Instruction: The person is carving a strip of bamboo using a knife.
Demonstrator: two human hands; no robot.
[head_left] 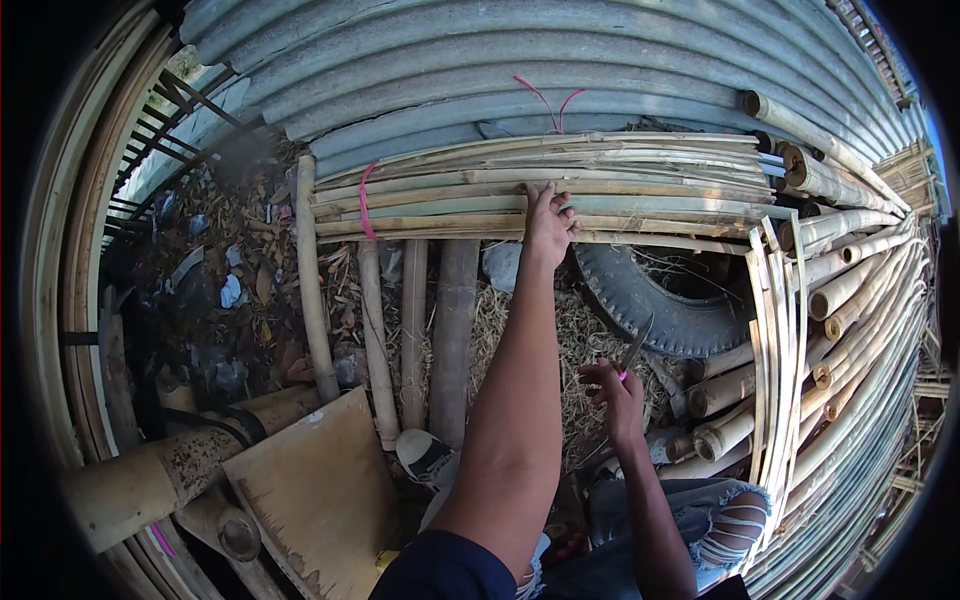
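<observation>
A long bundle of split bamboo strips [430,207] lies across the front of me, with a pink tie [367,203] around its left end. My left hand [549,222] reaches over the middle of the bundle, fingers half curled and apart, touching or just above the strips. Lower and to the right, my right hand [614,398] is closed on a knife whose narrow blade [638,342] points up and away. Something pink shows at the knife's base; its handle is mostly hidden by the fingers. Another pink tie [550,105] sticks up loosely behind the bundle.
Bamboo poles [375,330] support the bundle. A tire [655,318] lies under its right side. Upright strips [770,350] and stacked poles [840,300] crowd the right. A board [320,490] leans at lower left, near a thick bamboo [130,490]. Corrugated sheeting [560,50] stands behind.
</observation>
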